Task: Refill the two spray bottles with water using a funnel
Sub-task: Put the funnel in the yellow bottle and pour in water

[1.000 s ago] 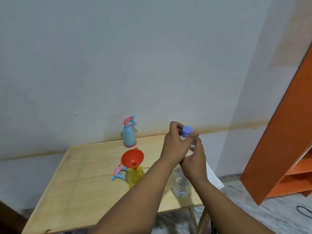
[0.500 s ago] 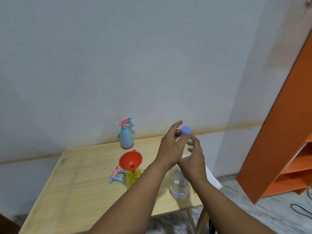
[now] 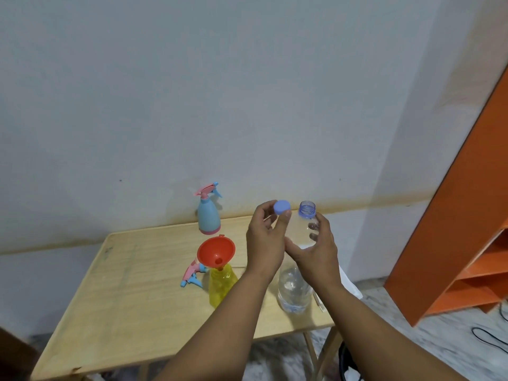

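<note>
Now the clear water bottle [image 3: 295, 287] stands upright on the wooden bench [image 3: 132, 292] near its right edge, its mouth uncapped. The right hand [image 3: 316, 251] is wrapped round the bottle's upper body, fingers curled behind the plastic and showing through it. The left hand [image 3: 265, 243] pinches the blue cap [image 3: 282, 207] between thumb and fingertips, held just beside the open neck and level with it.

That bottle looks thin-walled and only partly full, so I'd guess it is light but soft: squeeze too hard with the cap off and water could slop out of the neck. Taking it around the middle, where the right hand already sits, seems the sound place for tipping.

Just left of the hands, the yellow spray bottle [image 3: 221, 284] stands with the orange funnel [image 3: 217, 253] seated in its neck, tilted a little. It looks light and narrow-based, easy to knock over once the funnel takes a stream. Its pink-and-blue spray head [image 3: 192, 274] lies on the bench touching or just beside it. The blue spray bottle [image 3: 208, 215], trigger top on, stands farther back by the wall, well apart from both hands.
</note>
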